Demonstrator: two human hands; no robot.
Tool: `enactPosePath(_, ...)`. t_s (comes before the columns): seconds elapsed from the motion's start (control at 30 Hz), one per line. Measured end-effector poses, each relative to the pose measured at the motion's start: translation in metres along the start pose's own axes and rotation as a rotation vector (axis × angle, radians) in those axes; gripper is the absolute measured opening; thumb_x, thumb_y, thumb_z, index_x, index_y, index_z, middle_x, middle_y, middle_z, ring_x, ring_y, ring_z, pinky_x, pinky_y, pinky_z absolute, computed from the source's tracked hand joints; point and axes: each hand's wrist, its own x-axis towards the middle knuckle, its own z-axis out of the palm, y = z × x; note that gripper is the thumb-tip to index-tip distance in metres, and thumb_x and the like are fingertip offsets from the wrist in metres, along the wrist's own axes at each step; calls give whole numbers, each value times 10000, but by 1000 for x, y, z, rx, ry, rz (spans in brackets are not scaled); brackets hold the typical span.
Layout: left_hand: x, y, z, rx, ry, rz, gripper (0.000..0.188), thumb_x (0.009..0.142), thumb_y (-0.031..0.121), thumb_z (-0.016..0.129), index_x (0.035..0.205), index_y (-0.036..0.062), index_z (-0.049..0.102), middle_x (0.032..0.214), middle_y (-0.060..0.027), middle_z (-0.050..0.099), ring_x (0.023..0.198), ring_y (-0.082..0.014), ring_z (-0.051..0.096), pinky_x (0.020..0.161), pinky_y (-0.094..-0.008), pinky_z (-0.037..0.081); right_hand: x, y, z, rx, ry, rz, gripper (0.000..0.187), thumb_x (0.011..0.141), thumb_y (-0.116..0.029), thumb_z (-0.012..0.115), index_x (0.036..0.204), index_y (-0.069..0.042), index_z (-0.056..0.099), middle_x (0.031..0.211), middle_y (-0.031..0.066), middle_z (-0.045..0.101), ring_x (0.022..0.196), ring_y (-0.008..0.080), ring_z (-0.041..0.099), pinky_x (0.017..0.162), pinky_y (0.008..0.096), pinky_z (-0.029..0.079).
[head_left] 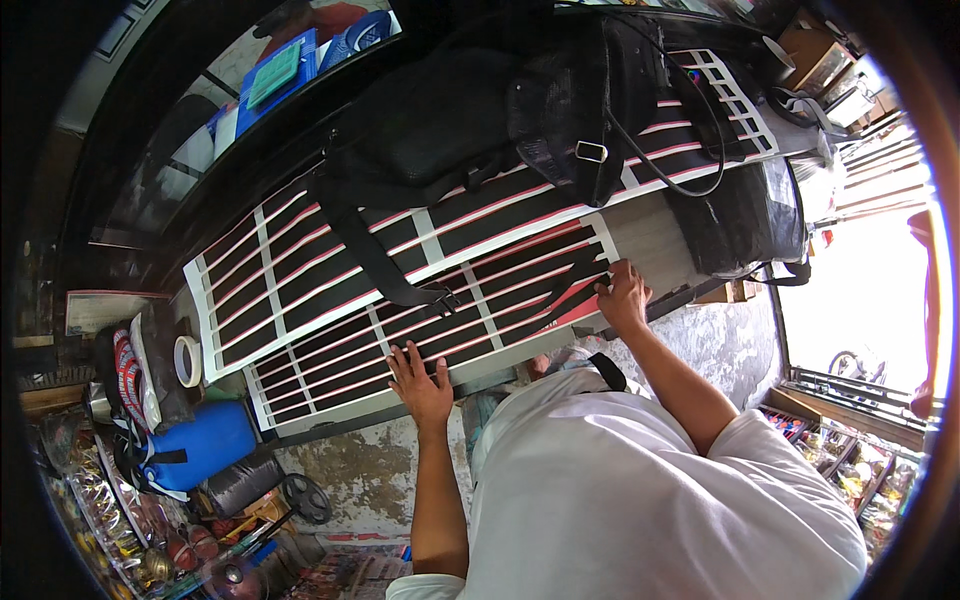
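A long sheet of black stripes with white and red edges [470, 292] lies along the near side of the counter. My left hand [420, 388] rests on its near edge, open, with fingers spread over the stripes. At the sheet's right end my right hand [626, 297] is closed, its fingers pinching the end of a black strip [572, 284]. Several strips there look loose and slant across a red patch [577, 303]. A second, larger striped sheet [290, 258] overlaps the first on its far side. The right fingertips are partly hidden.
A black bag [590, 110] with a buckled strap [372, 258] lies over the larger sheet. Another black bag [745, 215] stands at the right. A tape roll [187, 361] sits at the left end, near a blue bag [205, 445]. A glass case [265, 80] stands behind.
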Motion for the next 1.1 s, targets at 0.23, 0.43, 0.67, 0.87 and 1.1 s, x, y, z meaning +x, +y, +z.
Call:
enactPosePath(0.23, -6, 36, 3, -37, 122, 231, 745, 1067, 397, 624, 1696, 106, 351, 1773, -230, 255, 1638, -476, 213, 1264, -718, 206, -2, 9, 4, -102, 41, 20, 471, 836, -192, 852, 1228, -105, 606, 1224, 128, 683, 1243, 373, 626, 1031, 588, 416)
enactPosePath(0.43, -28, 74, 13, -17, -119, 458, 673, 1085, 368, 605, 1682, 134, 403, 1769, -190, 292, 1636, -438, 245, 1269, -704, 220, 2, 17, 5, 59, 44, 48, 376, 837, -178, 830, 1165, -113, 658, 935, 103, 757, 1002, 337, 745, 948, 552, 496)
enactPosePath(0.67, -33, 71, 22, -1, -181, 484, 668, 1087, 370, 595, 1687, 152, 399, 1784, -146, 280, 1646, -412, 236, 1271, -703, 223, 8, 33, -7, 98, -47, 148, 125, 869, -168, 765, 984, -119, 771, 942, 118, 796, 955, 320, 783, 821, 422, 595)
enactPosePath(0.87, -33, 73, 24, -5, -177, 477, 669, 1080, 357, 606, 1685, 153, 403, 1784, -134, 284, 1645, -412, 241, 1266, -711, 225, 2, 47, 1, 149, -44, 89, 153, 864, -145, 661, 1001, -121, 724, 996, 102, 773, 1060, 350, 731, 933, 530, 501)
enactPosePath(1.1, -38, 69, 24, -27, -151, 477, 667, 1069, 337, 606, 1687, 185, 406, 1784, -112, 291, 1645, -399, 249, 1247, -732, 258, -12, 47, 0, 124, 8, -43, 226, 866, -50, 695, 1079, -119, 665, 1018, 103, 731, 1106, 355, 683, 966, 533, 461)
